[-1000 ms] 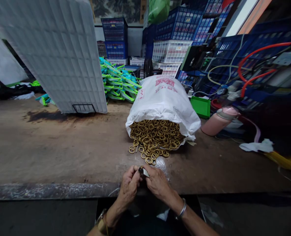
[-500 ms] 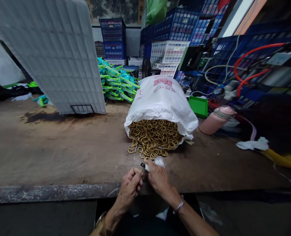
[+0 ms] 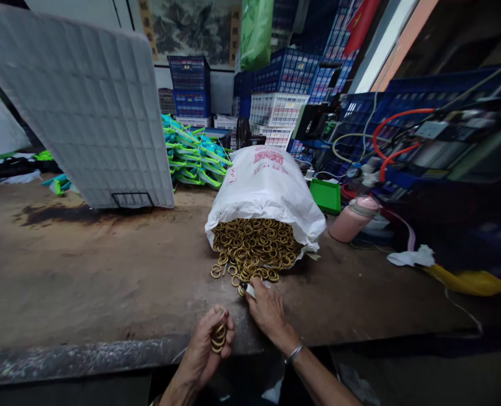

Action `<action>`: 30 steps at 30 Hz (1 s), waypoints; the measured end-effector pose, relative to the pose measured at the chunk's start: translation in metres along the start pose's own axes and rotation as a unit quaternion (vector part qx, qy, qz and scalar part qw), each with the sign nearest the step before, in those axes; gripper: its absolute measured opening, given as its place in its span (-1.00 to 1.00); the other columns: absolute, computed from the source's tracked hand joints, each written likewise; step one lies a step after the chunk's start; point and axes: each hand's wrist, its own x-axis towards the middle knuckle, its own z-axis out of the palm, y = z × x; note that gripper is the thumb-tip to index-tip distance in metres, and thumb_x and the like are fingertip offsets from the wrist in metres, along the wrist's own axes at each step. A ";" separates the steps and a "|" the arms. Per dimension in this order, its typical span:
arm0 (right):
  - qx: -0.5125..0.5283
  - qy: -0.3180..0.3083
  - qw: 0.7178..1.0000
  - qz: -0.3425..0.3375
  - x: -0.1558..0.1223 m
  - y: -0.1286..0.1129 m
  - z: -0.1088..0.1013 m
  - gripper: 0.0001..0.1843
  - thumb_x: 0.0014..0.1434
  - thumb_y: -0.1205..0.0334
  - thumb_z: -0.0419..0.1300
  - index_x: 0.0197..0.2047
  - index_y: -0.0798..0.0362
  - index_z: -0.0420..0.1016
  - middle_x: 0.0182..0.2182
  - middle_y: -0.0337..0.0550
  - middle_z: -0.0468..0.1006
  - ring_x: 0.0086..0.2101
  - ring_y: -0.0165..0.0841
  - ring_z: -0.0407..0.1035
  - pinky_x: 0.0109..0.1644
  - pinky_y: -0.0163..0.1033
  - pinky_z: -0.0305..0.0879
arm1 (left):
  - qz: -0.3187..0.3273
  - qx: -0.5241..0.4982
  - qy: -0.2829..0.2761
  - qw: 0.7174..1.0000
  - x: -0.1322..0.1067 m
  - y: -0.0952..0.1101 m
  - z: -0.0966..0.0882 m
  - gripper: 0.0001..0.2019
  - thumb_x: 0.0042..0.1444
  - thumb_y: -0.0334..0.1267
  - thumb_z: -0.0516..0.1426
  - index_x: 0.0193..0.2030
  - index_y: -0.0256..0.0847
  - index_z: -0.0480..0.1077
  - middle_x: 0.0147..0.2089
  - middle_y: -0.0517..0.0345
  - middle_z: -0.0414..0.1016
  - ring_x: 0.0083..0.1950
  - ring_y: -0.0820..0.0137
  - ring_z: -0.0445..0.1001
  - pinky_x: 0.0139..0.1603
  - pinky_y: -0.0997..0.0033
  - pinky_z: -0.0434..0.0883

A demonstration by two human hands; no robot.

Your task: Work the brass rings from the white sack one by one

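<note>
My left hand [image 3: 202, 344] is near the table's front edge, fingers curled around several brass-coloured rings [image 3: 219, 338]. Just ahead and to the right, my right hand [image 3: 269, 313] grips a small tool with a white body and dark tip [image 3: 250, 291]; its exact kind is unclear. The tip and fingertips reach the near edge of a heap of rings [image 3: 256, 242]. That heap spills from the mouth of a white woven sack [image 3: 267, 183] with red print, lying on its side. A few loose rings [image 3: 215, 272] lie left of the heap.
On the wooden table [image 3: 106, 282] a white ribbed panel [image 3: 98, 113] stands at left. Behind are green and blue pieces [image 3: 195, 158] and stacked crates [image 3: 280, 110]. To the right are a green tray [image 3: 325, 196], a pink bottle [image 3: 354, 219] and red hoses [image 3: 398, 115].
My left hand has turned and moved down left, revealing rings in its grasp. My right hand has reached to the heap with the tool. The camera view has shifted, too.
</note>
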 end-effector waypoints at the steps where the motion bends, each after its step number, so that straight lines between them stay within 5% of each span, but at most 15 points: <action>1: 0.002 0.000 1.000 0.001 0.000 -0.001 -0.001 -0.95 0.14 0.29 0.01 -0.28 0.02 0.26 -0.42 -0.19 0.49 -0.41 -0.37 0.36 -0.43 -0.29 -0.11 | -0.009 -0.013 -0.001 1.000 0.000 0.000 -0.001 -0.75 -0.11 -0.15 0.21 -0.37 -0.21 0.26 -0.51 0.27 0.32 -0.59 0.59 0.26 -0.70 0.65 0.06; 10: 0.068 0.042 0.997 -0.016 0.001 0.003 -0.003 -0.92 0.09 0.39 -0.01 -0.35 0.04 0.25 -0.40 -0.21 0.44 -0.40 -0.43 0.28 -0.39 -0.33 -0.08 | -0.002 -0.007 0.017 1.000 0.008 0.001 -0.003 -0.70 -0.17 -0.19 0.27 -0.45 -0.24 0.21 -0.48 0.27 0.30 -0.51 0.56 0.32 -0.66 0.66 0.16; 14: 0.174 0.017 0.985 0.007 0.003 0.003 -0.005 -0.92 0.07 0.34 -0.03 -0.45 0.05 0.22 -0.57 -0.30 0.31 -0.50 -0.45 0.18 -0.43 -0.35 -0.06 | 0.050 0.064 0.015 0.997 0.009 0.005 0.003 -0.68 -0.16 -0.13 0.25 -0.44 -0.21 0.19 -0.55 0.32 0.27 -0.56 0.57 0.28 -0.67 0.66 0.15; 19: 0.417 -0.087 0.904 0.039 -0.002 -0.007 -0.013 -0.96 -0.05 0.27 0.01 -0.47 0.04 0.19 -0.61 -0.38 0.24 -0.55 -0.50 0.15 -0.46 -0.40 0.04 | 0.174 0.282 0.073 0.941 0.012 0.000 0.005 -0.73 -0.07 -0.10 0.16 -0.27 -0.21 0.32 -0.67 0.38 0.23 -0.70 0.58 0.14 -0.68 0.60 0.11; 23: 0.524 -0.195 0.825 0.086 -0.013 -0.015 -0.018 -0.92 -0.06 0.25 -0.02 -0.41 0.03 0.19 -0.67 -0.45 0.21 -0.70 -0.58 -0.04 -0.63 -0.44 -0.12 | 0.277 0.375 0.050 0.883 0.011 -0.002 0.005 -0.80 -0.06 -0.24 0.15 -0.26 -0.21 0.45 -0.35 0.12 0.49 -0.31 0.39 0.41 -0.24 0.46 0.32; 26: 0.560 -0.258 0.778 0.120 -0.017 -0.017 -0.020 -0.90 -0.08 0.24 0.00 -0.40 0.02 0.19 -0.68 -0.48 0.18 -0.76 -0.62 -0.17 -0.69 -0.44 -0.30 | 0.280 0.404 0.015 0.871 0.009 -0.002 0.005 -0.84 0.01 -0.25 0.09 -0.32 -0.21 0.46 -0.33 0.11 0.50 -0.27 0.35 0.41 -0.16 0.42 0.30; 28: 0.571 -0.264 0.768 0.124 -0.018 -0.018 -0.021 -0.87 -0.06 0.17 0.01 -0.40 0.02 0.21 -0.68 -0.48 0.18 -0.76 -0.62 -0.19 -0.70 -0.43 -0.32 | 0.270 0.398 0.011 0.877 0.008 -0.002 0.005 -0.85 0.03 -0.22 0.08 -0.36 -0.21 0.44 -0.41 0.15 0.48 -0.33 0.38 0.39 -0.23 0.44 0.30; 30: 0.558 -0.237 0.789 0.101 -0.018 -0.019 -0.022 -0.83 -0.03 0.11 0.02 -0.43 0.04 0.24 -0.68 -0.45 0.19 -0.75 -0.62 -0.14 -0.69 -0.44 -0.25 | 0.253 0.373 0.014 0.893 0.007 -0.002 0.005 -0.84 0.02 -0.18 0.08 -0.40 -0.22 0.39 -0.44 0.17 0.45 -0.37 0.41 0.37 -0.28 0.47 0.30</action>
